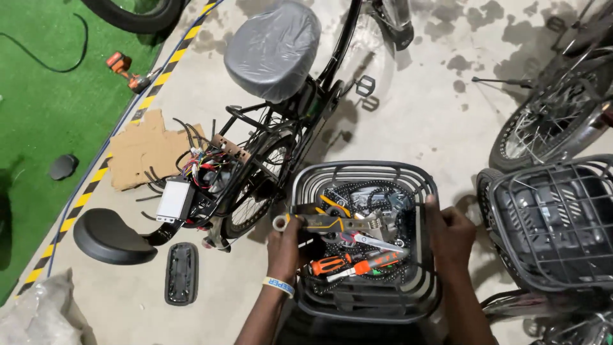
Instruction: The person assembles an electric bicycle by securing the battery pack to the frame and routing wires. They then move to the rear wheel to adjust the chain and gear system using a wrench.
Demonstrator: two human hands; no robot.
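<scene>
Black wire basket [306, 185] is where both hands are: the left hand [285, 249] is closed around the handle of an adjustable wrench [332, 223] held just over the basket's left rim, while the right hand [449, 231] has its fingers curled over the right rim, holding nothing else. Orange-handled screwdrivers [357, 262] sit inside near the front edge, right beside the left hand. Further out, an e-bike [274, 134] with a plastic-wrapped seat [271, 48] and loose wiring [201, 163] stands on the concrete floor [421, 121], cardboard [143, 150] beside it.
</scene>
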